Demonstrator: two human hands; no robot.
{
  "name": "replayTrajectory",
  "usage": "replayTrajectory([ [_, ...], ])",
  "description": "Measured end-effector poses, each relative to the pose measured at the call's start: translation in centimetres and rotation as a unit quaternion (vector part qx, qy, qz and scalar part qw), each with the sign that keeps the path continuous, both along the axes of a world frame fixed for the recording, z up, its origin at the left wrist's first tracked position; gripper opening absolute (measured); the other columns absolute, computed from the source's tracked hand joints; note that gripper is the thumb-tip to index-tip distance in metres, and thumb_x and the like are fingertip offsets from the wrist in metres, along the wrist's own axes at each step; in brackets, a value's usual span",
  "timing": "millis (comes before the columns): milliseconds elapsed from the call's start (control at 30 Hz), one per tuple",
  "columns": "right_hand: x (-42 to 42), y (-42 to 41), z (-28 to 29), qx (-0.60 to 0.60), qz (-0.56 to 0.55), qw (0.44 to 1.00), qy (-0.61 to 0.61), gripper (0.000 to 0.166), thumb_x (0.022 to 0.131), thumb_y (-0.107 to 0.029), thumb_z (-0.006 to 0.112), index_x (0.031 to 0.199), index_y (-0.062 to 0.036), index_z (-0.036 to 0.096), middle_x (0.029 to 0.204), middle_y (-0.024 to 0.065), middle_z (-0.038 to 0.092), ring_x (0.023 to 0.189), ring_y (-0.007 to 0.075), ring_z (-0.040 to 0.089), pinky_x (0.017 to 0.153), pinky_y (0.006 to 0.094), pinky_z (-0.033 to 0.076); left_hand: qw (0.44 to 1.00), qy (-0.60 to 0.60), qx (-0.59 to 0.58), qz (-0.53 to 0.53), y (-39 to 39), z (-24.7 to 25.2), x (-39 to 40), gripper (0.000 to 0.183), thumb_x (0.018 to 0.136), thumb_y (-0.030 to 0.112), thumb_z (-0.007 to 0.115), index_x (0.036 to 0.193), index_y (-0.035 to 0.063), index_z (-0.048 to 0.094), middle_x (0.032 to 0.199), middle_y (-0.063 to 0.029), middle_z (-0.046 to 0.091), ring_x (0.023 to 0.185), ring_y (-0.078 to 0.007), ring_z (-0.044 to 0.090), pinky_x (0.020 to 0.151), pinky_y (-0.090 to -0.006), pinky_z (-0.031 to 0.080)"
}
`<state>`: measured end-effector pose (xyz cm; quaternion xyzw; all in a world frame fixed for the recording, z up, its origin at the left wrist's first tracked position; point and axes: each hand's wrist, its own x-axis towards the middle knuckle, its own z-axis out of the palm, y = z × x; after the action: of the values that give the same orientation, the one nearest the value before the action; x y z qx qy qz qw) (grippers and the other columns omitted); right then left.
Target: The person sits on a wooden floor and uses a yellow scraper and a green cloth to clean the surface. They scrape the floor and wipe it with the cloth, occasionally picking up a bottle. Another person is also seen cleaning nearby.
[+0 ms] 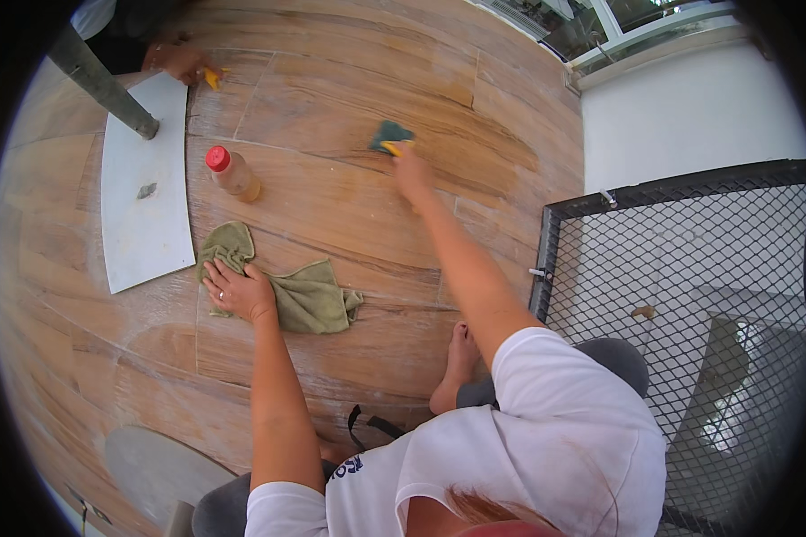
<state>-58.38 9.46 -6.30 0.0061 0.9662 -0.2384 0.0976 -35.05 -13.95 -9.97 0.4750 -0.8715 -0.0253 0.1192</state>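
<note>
My left hand [240, 290], with a ring on one finger, presses on the bunched end of an olive-green cloth [312, 299] on the wood-look tile floor [349, 201]. The rest of the cloth spreads out to its right. Reaching farther forward, my right hand [413, 176] grips a small yellow object [396, 148] against a dark green scouring pad [389, 133] on the floor. The hand's blur hides the yellow object's exact kind. Around the pad the tiles look darker and wet. A plastic bottle [236, 178] with a red cap stands between my hands, some amber liquid inside.
A white board [148, 215] lies at left, beneath a grey metal post [104, 87]. Beyond it, another person's hand [183, 62] holds a yellow object [213, 78]. To my right stands a black-framed mesh panel [604, 262]. A round grey surface [164, 470] is at lower left.
</note>
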Motion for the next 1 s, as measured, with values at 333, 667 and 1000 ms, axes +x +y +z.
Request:
replayTrajectory([
  [333, -1.7, 9.6, -1.5, -0.032, -0.197, 0.979, 0.030, 0.035, 0.086, -0.021, 0.043, 0.121, -0.0176, 0.045, 0.089, 0.0160, 0.061, 0.084, 0.0317, 0.058, 0.073, 0.0428, 0.045, 1.000, 0.015, -0.009, -0.001, 0.6, -0.4, -0.8, 0.056, 0.076, 0.028, 0.045, 0.126, 0.0054, 0.039, 0.136, -0.0096, 0.032, 0.124, -0.0341, 0.030, 0.101, -0.0457, 0.023],
  [667, -3.4, 14.0, -1.2, -0.023, -0.142, 0.989, 0.012, 0.035, 0.086, -0.018, 0.039, 0.120, -0.0137, 0.044, 0.097, 0.0176, 0.059, 0.094, 0.0341, 0.055, 0.077, 0.0434, 0.043, 1.000, -0.001, 0.004, 0.003, 0.6, 0.0, -0.7, 0.057, 0.076, 0.027, 0.045, 0.129, 0.0066, 0.037, 0.137, -0.0097, 0.031, 0.125, -0.0334, 0.027, 0.102, -0.0460, 0.021],
  [1000, -5.5, 7.0, -1.7, -0.006, 0.043, 0.998, 0.042, 0.030, 0.085, -0.015, 0.045, 0.114, -0.0077, 0.048, 0.104, 0.0188, 0.057, 0.095, 0.0362, 0.054, 0.082, 0.0406, 0.042, 1.000, -0.007, -0.007, -0.003, 0.1, -0.1, 0.2, 0.056, 0.076, 0.027, 0.044, 0.128, 0.0053, 0.038, 0.136, -0.0114, 0.032, 0.124, -0.0341, 0.028, 0.102, -0.0449, 0.021],
])
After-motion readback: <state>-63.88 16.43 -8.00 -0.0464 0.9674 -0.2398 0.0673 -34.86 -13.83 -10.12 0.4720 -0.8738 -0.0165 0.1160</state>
